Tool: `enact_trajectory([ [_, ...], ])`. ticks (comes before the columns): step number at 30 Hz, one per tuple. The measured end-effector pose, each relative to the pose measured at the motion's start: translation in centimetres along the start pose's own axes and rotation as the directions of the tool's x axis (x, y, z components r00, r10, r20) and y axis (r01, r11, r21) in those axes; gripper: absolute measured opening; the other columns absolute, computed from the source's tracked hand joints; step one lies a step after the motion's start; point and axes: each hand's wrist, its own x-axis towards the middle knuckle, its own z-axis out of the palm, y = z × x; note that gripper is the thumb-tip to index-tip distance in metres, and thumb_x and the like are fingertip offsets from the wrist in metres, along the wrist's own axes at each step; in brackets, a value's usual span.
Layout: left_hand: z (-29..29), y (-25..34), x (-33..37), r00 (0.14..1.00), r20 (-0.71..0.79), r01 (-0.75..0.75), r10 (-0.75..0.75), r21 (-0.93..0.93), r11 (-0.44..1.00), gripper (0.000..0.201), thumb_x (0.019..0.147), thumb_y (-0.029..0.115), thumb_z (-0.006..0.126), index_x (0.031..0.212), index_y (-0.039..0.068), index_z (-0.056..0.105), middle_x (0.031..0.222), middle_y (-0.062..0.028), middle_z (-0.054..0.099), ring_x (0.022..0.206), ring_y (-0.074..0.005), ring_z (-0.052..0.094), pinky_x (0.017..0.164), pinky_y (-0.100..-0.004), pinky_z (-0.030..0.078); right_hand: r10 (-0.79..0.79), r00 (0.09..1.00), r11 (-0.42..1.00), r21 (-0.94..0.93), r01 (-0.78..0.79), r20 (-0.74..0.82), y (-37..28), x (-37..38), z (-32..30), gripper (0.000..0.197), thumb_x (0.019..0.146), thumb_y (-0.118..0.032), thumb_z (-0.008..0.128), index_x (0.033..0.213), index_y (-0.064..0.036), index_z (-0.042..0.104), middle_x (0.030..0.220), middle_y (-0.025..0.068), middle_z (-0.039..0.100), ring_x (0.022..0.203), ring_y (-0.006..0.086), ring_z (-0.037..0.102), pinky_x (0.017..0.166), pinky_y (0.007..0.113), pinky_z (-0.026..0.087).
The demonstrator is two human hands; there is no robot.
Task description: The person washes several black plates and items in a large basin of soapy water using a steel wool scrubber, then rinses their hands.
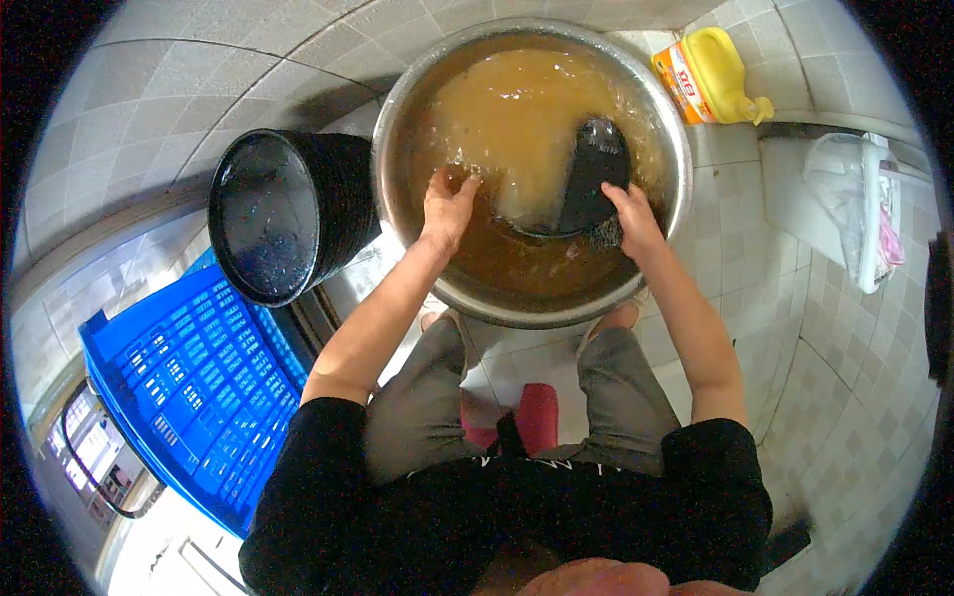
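Observation:
A wide metal basin full of murky brown water stands before me. A round black pan lies tilted in it, partly under the water, so its left part is hidden. My right hand grips the pan's right edge, thumb on top and the other fingers out of sight. At the basin's left side my left hand dips its fingertips into the water. Its thumb and forefinger are apart, with nothing visible between them. Left of the basin is a stack of round black pans, lying on its side with a wet face toward me.
A blue plastic basket stands at the left, below the stack. Beyond the basin's right rim is a yellow jug with a pump top. A white bin with a clear plastic liner sits at the right. Tiled wall curves around the back.

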Motion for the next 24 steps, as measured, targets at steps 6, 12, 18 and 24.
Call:
enact_trajectory([
  [6,-2.0,5.6,-1.0,0.669,0.540,0.721,-0.512,-0.301,0.625,0.038,0.082,0.013,0.057,0.118,0.003,0.048,0.113,-0.0106,0.056,0.096,-0.0237,0.057,0.079,-0.0382,0.048,0.170,0.976,0.976,0.112,-0.186,0.139,2.7,-0.2,-2.0,0.034,0.077,-0.019,0.058,0.108,-0.0048,0.052,0.094,0.0091,0.061,0.081,0.0235,0.060,0.070,0.039,0.051],
  [12,-3.1,8.1,-2.7,0.760,0.474,0.626,-0.444,-0.354,0.695,0.047,0.070,-0.008,0.047,0.114,0.006,0.044,0.099,-0.0066,0.056,0.083,-0.0214,0.057,0.068,-0.0353,0.051,-0.032,0.947,0.681,-0.686,0.256,0.321,-0.5,1.7,-3.0,0.043,0.079,-0.034,0.064,0.098,0.0037,0.057,0.091,0.0142,0.064,0.085,0.0279,0.060,0.076,0.035,0.047],
  [18,-3.0,7.6,-3.9,0.798,0.443,0.580,-0.408,-0.383,0.719,0.053,0.067,-0.008,0.047,0.114,0.014,0.045,0.091,-0.0032,0.053,0.072,-0.0165,0.052,0.059,-0.0314,0.047,-0.484,0.765,-0.122,-0.898,0.422,0.425,-3.3,-1.2,1.0,0.027,0.080,-0.025,0.061,0.091,-0.0008,0.057,0.079,0.0219,0.061,0.078,0.0380,0.060,0.070,0.046,0.049],
  [24,-1.5,7.9,-4.8,0.782,0.435,0.597,-0.446,-0.316,0.738,0.042,0.069,-0.004,0.048,0.107,0.013,0.047,0.085,-0.0024,0.053,0.072,-0.0148,0.052,0.055,-0.0273,0.045,-0.495,0.163,-0.189,-0.288,0.939,0.854,2.2,-1.6,8.1,0.023,0.076,-0.009,0.055,0.098,-0.0005,0.056,0.098,0.0125,0.056,0.095,0.0300,0.051,0.085,0.040,0.042],
])
